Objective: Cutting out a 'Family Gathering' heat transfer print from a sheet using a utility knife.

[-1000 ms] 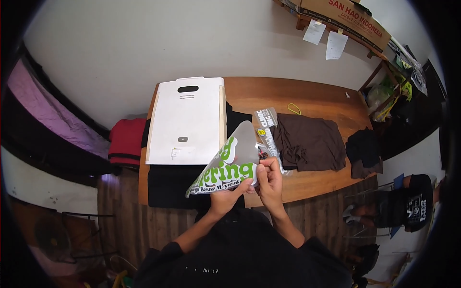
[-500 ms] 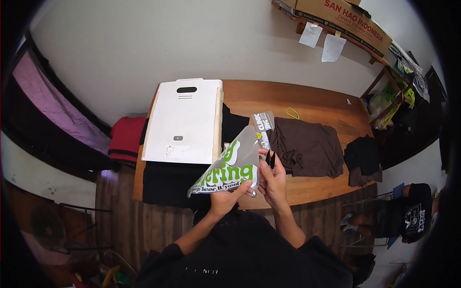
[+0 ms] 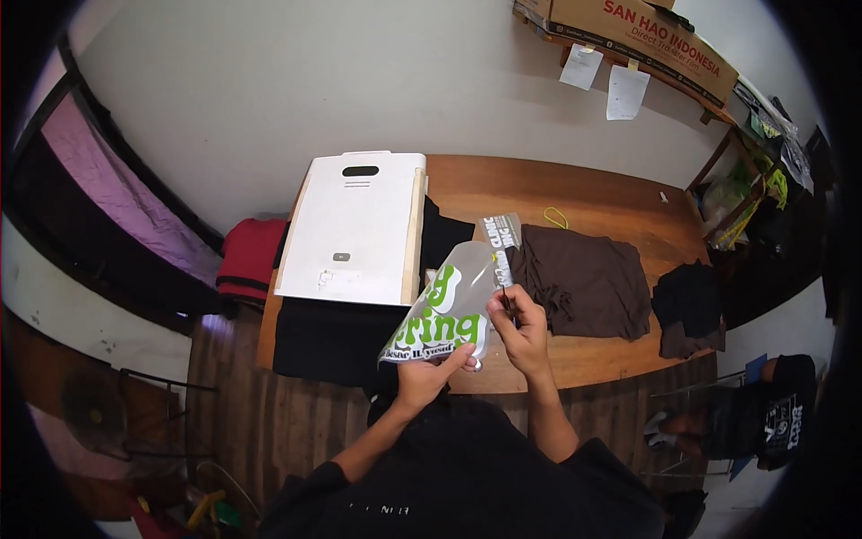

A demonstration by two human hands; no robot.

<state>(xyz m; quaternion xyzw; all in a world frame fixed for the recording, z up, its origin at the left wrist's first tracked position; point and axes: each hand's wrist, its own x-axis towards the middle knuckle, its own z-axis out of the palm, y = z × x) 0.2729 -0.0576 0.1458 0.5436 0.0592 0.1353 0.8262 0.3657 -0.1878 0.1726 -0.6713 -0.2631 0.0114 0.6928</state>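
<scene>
My left hand (image 3: 425, 380) grips the lower edge of a curled clear transfer film (image 3: 470, 260) with green and white lettering, thumb on top. Close by on the right, my right hand (image 3: 524, 334) pinches a small black pointed tool (image 3: 506, 295), mostly hidden by the fingers and held near the film's right edge. Whether the tool touches the film I cannot tell. Just beyond lies a smaller printed film strip (image 3: 500, 235) with white lettering, against a dark brown garment (image 3: 593, 278).
A white flat-topped machine (image 3: 359, 225) stands on the table's left over black cloth (image 3: 328, 341). Folded dark garments (image 3: 687, 296) lie at the right end. A yellow loop (image 3: 556, 217) rests near the back. One person (image 3: 772, 413) is at the far right.
The black tool's two spread points showed above my right fingers earlier; now only a thin dark line shows. The film has curled more. The whole view has shifted slightly.
</scene>
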